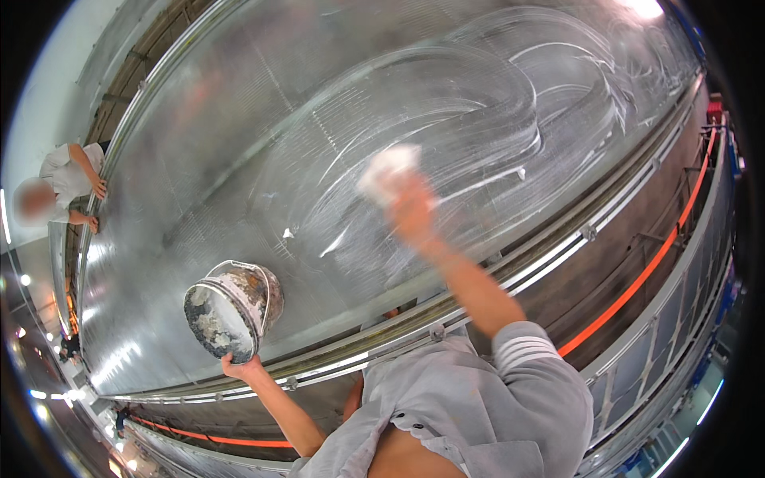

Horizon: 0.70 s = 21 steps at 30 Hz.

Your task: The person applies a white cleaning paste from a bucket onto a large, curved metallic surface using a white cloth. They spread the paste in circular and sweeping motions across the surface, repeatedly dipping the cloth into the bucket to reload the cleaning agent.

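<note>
A white cloth or pad (pixel 391 170), blurred, is under my right hand (pixel 412 206), which presses it on the large shiny metal surface (pixel 239 179). White streaks in wide curves mark the metal around and beyond it. My left hand (pixel 242 367) grips the lower rim of a bucket (pixel 248 299), which is tilted with its mouth towards me. White paste coats the inside of the bucket, and its outside is stained white and brown. The wire handle lies over its side. Small white dabs sit on the metal between the bucket and my right hand.
A metal rail (pixel 370 352) runs along the near edge, against my body. Another person (pixel 72 173) leans with both hands on the far-left rail (pixel 128 107). Behind me at the right, an orange strip (pixel 636 287) follows a walkway. More people stand far off at the lower left.
</note>
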Available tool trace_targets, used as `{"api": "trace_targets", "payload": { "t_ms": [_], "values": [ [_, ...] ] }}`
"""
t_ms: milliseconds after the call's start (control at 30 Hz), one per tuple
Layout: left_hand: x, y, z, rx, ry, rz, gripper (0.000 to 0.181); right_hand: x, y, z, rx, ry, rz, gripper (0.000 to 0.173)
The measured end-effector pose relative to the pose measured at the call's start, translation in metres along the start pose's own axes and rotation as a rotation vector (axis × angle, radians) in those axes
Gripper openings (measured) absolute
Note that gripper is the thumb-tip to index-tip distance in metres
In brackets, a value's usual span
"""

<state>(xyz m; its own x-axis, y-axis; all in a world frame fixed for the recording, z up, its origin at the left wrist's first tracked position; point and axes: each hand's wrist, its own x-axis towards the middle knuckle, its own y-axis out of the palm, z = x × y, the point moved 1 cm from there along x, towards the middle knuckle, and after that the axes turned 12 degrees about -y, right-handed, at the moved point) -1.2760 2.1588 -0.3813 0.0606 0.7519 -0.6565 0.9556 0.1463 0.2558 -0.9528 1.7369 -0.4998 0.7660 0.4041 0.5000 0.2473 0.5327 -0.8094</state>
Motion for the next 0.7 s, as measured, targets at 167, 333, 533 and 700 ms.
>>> {"api": "trace_targets", "payload": {
  "t_ms": [167, 333, 533, 700],
  "values": [
    [0.010, 0.008, -0.019, 0.034, -0.002, 0.097, 0.062, -0.055, 0.005, 0.168, 0.458, -0.324, 0.512, 0.054],
    [0.028, -0.018, -0.056, 0.155, -0.073, 0.185, 0.056, -0.066, -0.065, -0.018, 0.056, -0.038, 0.145, 0.053],
    [0.084, -0.055, -0.061, 0.105, -0.157, 0.238, 0.052, -0.099, -0.039, -0.013, -0.491, 0.368, 0.139, 0.063],
    [0.123, -0.092, -0.116, 0.026, -0.128, 0.209, 0.051, -0.116, 0.062, 0.298, 0.136, -0.004, 0.363, 0.059]
  ]
}}
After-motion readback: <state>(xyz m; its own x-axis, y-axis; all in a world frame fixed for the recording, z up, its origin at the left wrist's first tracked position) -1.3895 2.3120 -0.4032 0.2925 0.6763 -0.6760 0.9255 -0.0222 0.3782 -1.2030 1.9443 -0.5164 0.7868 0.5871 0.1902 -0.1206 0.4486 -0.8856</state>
